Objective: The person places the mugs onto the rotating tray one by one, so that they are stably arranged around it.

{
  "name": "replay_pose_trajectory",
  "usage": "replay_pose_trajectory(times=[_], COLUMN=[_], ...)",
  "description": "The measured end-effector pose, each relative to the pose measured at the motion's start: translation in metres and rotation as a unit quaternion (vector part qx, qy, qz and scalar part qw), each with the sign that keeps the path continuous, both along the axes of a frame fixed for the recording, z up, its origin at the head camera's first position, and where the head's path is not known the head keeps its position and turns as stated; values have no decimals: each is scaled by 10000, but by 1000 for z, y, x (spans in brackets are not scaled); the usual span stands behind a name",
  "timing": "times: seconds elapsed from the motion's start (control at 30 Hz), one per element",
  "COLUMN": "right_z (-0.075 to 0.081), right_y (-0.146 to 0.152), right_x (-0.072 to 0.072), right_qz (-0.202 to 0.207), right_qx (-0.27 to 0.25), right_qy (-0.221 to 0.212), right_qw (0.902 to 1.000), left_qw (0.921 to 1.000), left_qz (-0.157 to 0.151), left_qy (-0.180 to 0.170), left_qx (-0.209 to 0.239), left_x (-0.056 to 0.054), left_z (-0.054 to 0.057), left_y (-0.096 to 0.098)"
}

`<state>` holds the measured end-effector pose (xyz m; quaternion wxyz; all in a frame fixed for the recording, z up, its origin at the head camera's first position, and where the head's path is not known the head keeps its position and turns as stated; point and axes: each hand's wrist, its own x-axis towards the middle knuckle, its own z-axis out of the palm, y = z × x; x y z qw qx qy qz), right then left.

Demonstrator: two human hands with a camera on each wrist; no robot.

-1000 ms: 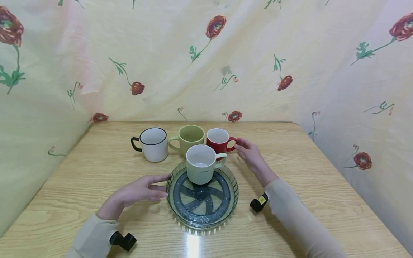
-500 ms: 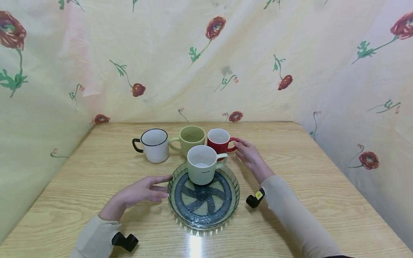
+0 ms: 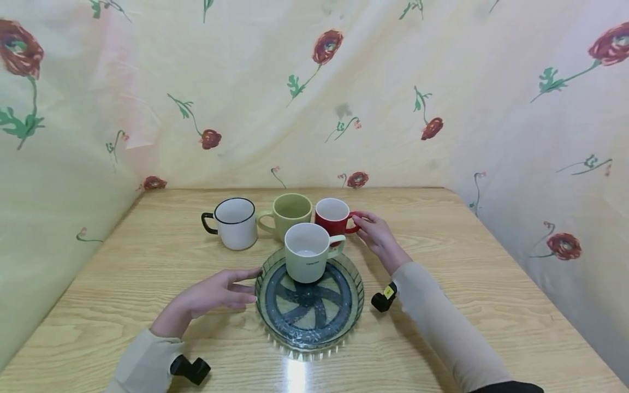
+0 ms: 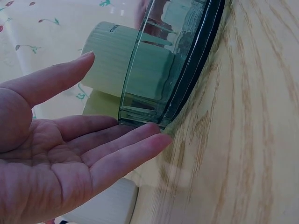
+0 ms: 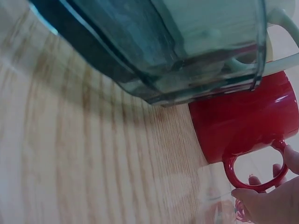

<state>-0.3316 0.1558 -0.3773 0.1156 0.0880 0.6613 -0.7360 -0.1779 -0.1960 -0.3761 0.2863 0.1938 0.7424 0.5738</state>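
Note:
My right hand point(image 3: 375, 234) holds the handle of a red mug point(image 3: 330, 225) with a white inside; in the right wrist view its fingers point(image 5: 261, 205) lie around the handle loop. The left hand point(image 3: 213, 292) is spread with straight fingers, its fingertips right at the left rim of a round greenish glass dish point(image 3: 307, 338). Inside the dish, toward its back, stands a pale green mug point(image 3: 307, 267), upright with its handle to the right. The red mug stands on the table behind the dish, partly hidden by the pale mug.
A yellow-green mug point(image 3: 290, 212) stands between the red mug and a white mug point(image 3: 237, 232) with a black rim and handle. Flowered cloth point(image 3: 255, 98) hangs behind and at both sides of the wooden table point(image 3: 491, 295).
My right hand has moved slightly left and taken hold of the red mug's handle. The left hand stays at the dish rim, and the mugs have not visibly moved on the table.

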Motion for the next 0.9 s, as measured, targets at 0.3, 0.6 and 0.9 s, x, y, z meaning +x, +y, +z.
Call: replay_pose_trajectory(times=[0.3, 0.6, 0.9], right_z=[-5, -6, -7], right_y=[4, 5, 11], right_x=[2, 5, 7], right_qz=[-9, 162, 331], right_qx=[19, 12, -216], right_qy=[68, 172, 268], right_qw=[10000, 9997, 9989], left_qw=[10000, 10000, 10000], left_qz=[0, 24, -15], left_qy=[-8, 7, 7], left_qx=[-49, -48, -23], left_x=[0, 0, 1], left_z=[0, 0, 0], left_y=[0, 0, 0])
